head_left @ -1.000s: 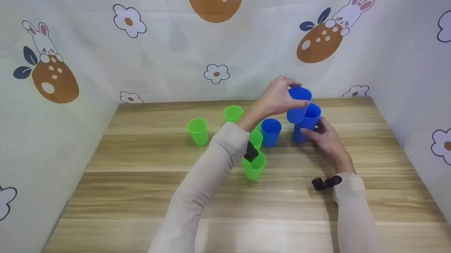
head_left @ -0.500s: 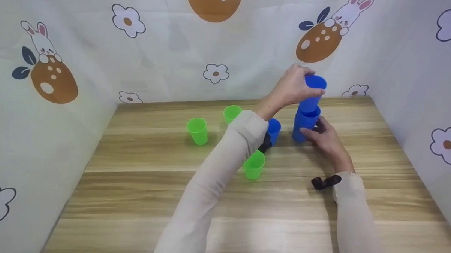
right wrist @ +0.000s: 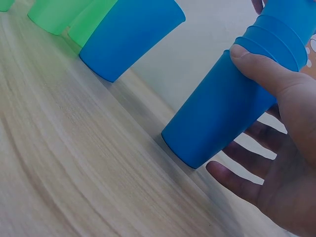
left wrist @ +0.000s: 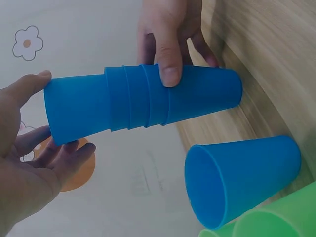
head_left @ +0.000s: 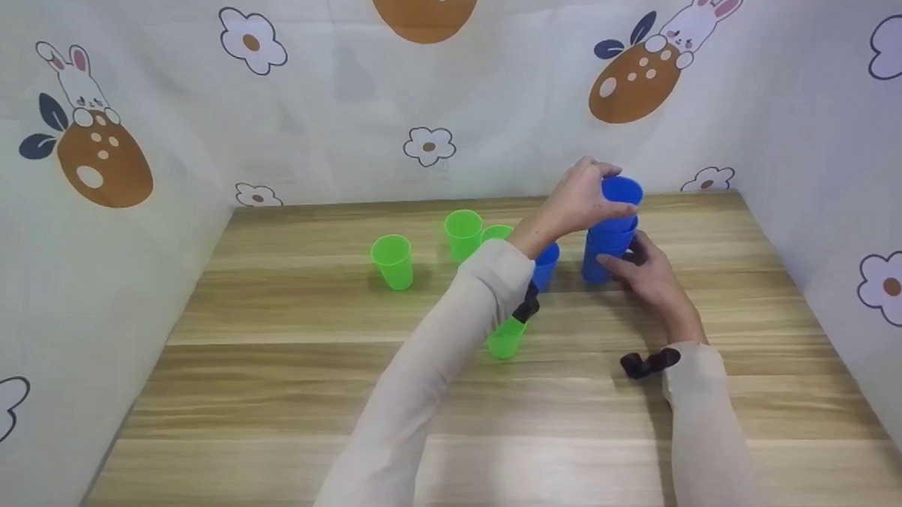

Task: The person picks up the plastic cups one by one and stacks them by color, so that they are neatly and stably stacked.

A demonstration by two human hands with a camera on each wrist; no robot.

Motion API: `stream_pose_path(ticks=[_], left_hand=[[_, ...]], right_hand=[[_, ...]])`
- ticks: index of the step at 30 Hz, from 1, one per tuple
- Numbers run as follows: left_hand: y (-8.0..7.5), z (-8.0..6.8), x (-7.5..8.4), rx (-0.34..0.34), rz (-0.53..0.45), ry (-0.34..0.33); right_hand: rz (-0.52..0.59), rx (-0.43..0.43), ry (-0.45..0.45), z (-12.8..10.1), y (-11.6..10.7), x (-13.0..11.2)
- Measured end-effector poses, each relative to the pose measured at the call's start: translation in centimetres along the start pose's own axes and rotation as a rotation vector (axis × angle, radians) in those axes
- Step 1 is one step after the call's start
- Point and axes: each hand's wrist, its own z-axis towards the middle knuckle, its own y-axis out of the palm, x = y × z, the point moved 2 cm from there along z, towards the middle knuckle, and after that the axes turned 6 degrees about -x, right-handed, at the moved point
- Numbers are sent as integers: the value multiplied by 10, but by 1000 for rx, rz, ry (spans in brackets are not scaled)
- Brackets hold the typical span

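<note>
A stack of nested blue cups [head_left: 597, 267] stands upright on the table at the right. My left hand [head_left: 579, 199] pinches the rim of the topmost blue cup [left wrist: 79, 106] between thumb and fingers. That cup's lower part sits inside the stack, with its upper part standing out. Lower down, my right hand [head_left: 651, 281] holds the stack from the right, its thumb [right wrist: 261, 69] just below the rims. Just left of the stack stands a single blue cup [left wrist: 254, 177], partly covered by the left wrist in the head view.
Several green cups stand left of the blue ones: one at far left [head_left: 393, 263], one at the back [head_left: 463, 237], and a nearer one [head_left: 504, 341] partly behind the left sleeve. Patterned cloth walls [head_left: 335, 129] border the wooden table [head_left: 266, 397].
My left hand has carried the blue cup rightward over the stack, then lowered it into the top. The right hand has stayed at the stack.
</note>
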Motion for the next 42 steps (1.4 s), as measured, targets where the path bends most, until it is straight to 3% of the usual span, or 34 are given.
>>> stream_pose_path(ticks=[10,19,27,33,42], left_hand=[[-4,-7,-18,-5,-28,68],[-12,-19,-57,-18,-94,187],[-14,-32,-90,-33,-168,274],[-9,-36,-107,-57,-142,228],[-2,-38,-119,-98,-123,155]], right_hand=[[36,-8,-10,1,3,0],[28,0,-13,0,0,1],[54,-7,-18,-13,3,-18],[37,0,-20,-6,2,-7],[37,7,-32,1,2,1]])
